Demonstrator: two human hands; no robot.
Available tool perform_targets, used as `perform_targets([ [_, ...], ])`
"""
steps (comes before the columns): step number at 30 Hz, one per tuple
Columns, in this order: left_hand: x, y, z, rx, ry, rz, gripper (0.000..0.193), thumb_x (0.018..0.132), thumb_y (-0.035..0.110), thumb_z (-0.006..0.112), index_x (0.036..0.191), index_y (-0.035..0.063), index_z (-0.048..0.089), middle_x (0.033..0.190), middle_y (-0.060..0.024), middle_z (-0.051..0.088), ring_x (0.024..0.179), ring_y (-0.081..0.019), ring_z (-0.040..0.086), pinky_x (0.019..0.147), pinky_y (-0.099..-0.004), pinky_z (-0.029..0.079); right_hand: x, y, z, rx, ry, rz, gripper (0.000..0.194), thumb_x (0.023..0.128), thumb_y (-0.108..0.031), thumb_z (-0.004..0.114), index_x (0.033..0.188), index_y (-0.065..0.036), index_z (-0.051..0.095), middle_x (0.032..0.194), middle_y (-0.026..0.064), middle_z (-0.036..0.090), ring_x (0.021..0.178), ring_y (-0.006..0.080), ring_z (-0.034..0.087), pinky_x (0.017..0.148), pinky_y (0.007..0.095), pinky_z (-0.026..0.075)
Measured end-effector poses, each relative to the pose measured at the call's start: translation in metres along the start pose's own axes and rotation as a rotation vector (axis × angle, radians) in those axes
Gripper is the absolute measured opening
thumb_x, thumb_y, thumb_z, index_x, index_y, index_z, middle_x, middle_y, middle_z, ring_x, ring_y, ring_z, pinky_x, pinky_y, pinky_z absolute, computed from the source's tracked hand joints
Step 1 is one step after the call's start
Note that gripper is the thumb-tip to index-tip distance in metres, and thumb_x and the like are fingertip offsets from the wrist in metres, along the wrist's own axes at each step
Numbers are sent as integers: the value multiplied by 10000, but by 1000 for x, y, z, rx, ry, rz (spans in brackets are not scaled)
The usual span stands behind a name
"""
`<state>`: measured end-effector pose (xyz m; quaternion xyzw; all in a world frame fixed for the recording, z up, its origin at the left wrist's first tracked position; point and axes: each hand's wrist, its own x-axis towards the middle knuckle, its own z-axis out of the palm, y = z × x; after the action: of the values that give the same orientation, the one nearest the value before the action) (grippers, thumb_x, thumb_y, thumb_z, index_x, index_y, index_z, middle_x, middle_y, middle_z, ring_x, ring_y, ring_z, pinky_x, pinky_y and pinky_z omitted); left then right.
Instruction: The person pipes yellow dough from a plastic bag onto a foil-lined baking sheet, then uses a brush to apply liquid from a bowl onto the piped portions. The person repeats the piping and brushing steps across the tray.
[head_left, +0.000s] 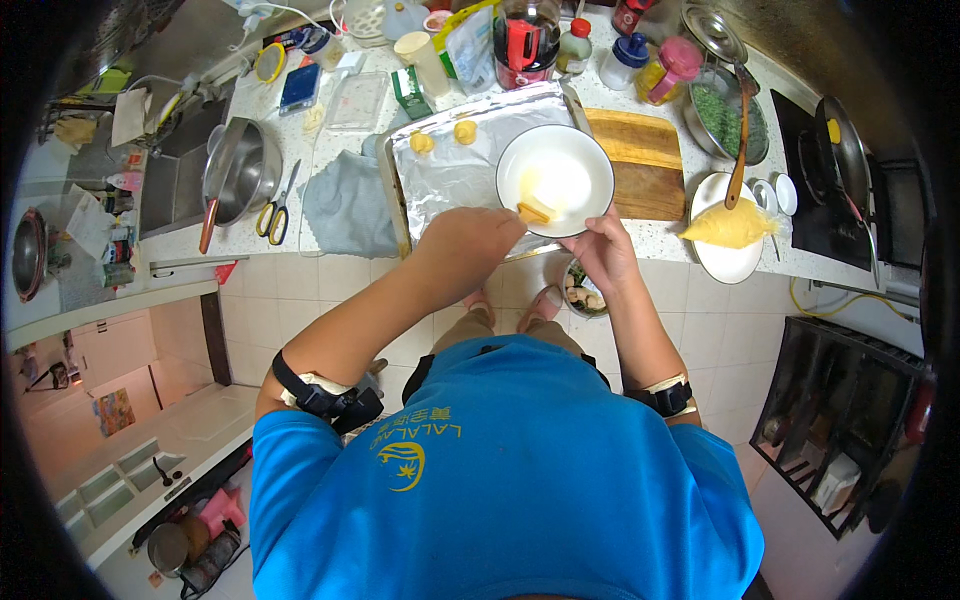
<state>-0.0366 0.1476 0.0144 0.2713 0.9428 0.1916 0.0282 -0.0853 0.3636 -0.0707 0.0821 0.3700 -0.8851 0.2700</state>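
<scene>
My right hand (606, 244) grips the lower right rim of a white bowl with a dark rim (574, 169), tilted above a foil-lined baking tray (442, 180). Some yellow liquid or residue lies in the bowl. My left hand (476, 244) is at the bowl's lower left edge, its fingers closed on a small orange-yellow utensil (533, 213) that reaches inside; its exact kind is unclear. Two small piped yellow dough mounds (421, 142) sit on the foil near the tray's far side. A yellow-filled piping bag (727, 225) lies on a white oval plate (731, 266) at the right.
A wooden cutting board (645, 165) lies right of the tray. Beyond it stands a steel bowl of chopped greens (716, 112) with a wooden spatula (741, 142) across it. A grey-blue cloth (349, 202), scissors (279, 210) and a steel pot with a cleaver (251, 169) are at the left.
</scene>
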Motion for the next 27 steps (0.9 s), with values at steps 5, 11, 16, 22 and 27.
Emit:
perform_targets([
  [5,13,-17,-4,-471,311,-424,144,852,52,567,970,2,632,874,-115,670,798,-214,668,674,-284,518,2,4,-6,-7,-16,10,669,728,-99,538,1351,-89,295,1325,155,399,1218,319,437,998,490,393],
  [11,-6,-40,4,-1072,659,-620,141,876,6,546,992,-39,612,884,-128,660,853,-188,675,700,-238,530,-6,-4,-20,19,46,-47,682,729,-96,539,1359,-83,279,1351,152,375,1237,317,415,1016,494,370],
  [16,-15,-51,39,-777,674,-504,165,849,-6,563,997,-9,635,931,-127,670,858,-194,668,752,-271,522,-26,-27,-41,48,107,-137,699,720,-109,563,1361,-53,291,1370,155,365,1255,325,393,1018,499,371],
  [22,22,-68,95,-178,412,58,249,789,37,538,1016,41,639,1045,-119,648,930,-277,628,811,-350,504,-44,-46,-51,18,196,-231,711,708,-127,602,1349,-32,310,1357,162,385,1246,337,400,989,502,409],
  [27,-21,-91,82,21,143,151,247,775,65,544,1004,58,636,1116,-82,624,974,-245,613,815,-346,503,-48,-49,-52,57,195,-235,719,699,-131,608,1348,-36,313,1357,159,384,1243,338,403,984,505,413],
])
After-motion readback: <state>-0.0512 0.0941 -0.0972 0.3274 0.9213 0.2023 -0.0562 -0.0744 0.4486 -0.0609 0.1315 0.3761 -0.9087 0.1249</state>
